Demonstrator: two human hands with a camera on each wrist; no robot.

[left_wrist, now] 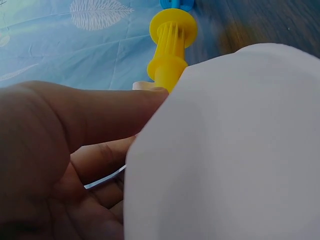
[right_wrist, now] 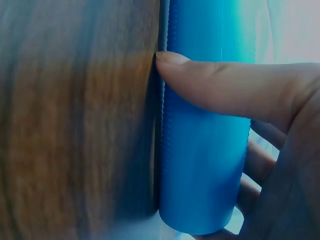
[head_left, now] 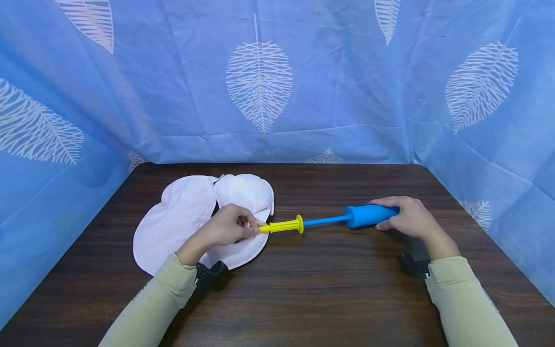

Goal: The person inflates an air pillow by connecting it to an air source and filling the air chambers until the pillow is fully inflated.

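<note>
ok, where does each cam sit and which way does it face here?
Head: on the head, looking forward and down at the table; shows both sleeves, left hand and right hand.
Left wrist: along the palm toward the pump's yellow nozzle and white balloon; shows thumb and palm.
Right wrist: close on the blue pump barrel; shows thumb and fingers.
Shared: all three see the pump.

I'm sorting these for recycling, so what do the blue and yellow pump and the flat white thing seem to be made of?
The pump looks like moulded plastic: a matte blue barrel with fine ribbing under the right hand, and a glossy yellow ribbed end piece. The white balloon, whose neck the left hand pinches, looks like thin, smooth film lying limp and flat, perhaps foil or plastic; I cannot tell which.
</note>
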